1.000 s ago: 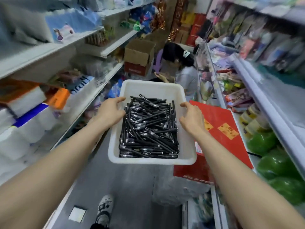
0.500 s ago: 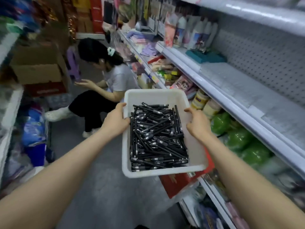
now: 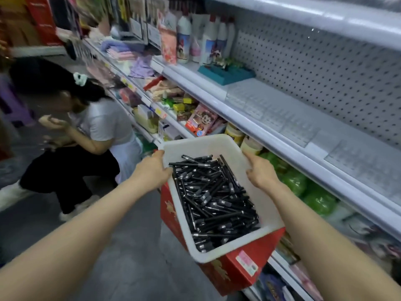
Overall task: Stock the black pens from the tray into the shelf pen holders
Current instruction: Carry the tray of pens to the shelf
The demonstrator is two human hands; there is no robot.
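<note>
A white plastic tray (image 3: 201, 146) is carried in front of me, heaped with several black pens (image 3: 214, 200). My left hand (image 3: 152, 170) grips the tray's left rim with the thumb over the edge. On the opposite rim my right hand (image 3: 260, 172) holds on the same way. To the right runs a white shelf (image 3: 282, 146) whose board carries rows of clear compartment holders (image 3: 288, 120) that look empty, in front of a pegboard back wall.
A person (image 3: 93, 131) crouches in the aisle at left, close to the lower shelves. A red box (image 3: 234, 270) sits below the tray. Bottles (image 3: 208, 40) and a teal stand (image 3: 225, 72) occupy the far shelf. Green packs (image 3: 312, 192) lie on the lower shelf.
My view has swung right toward the shelving, and the tray in both hands now angles toward the shelf with the clear holders. Both hands keep their hold on the rims.
</note>
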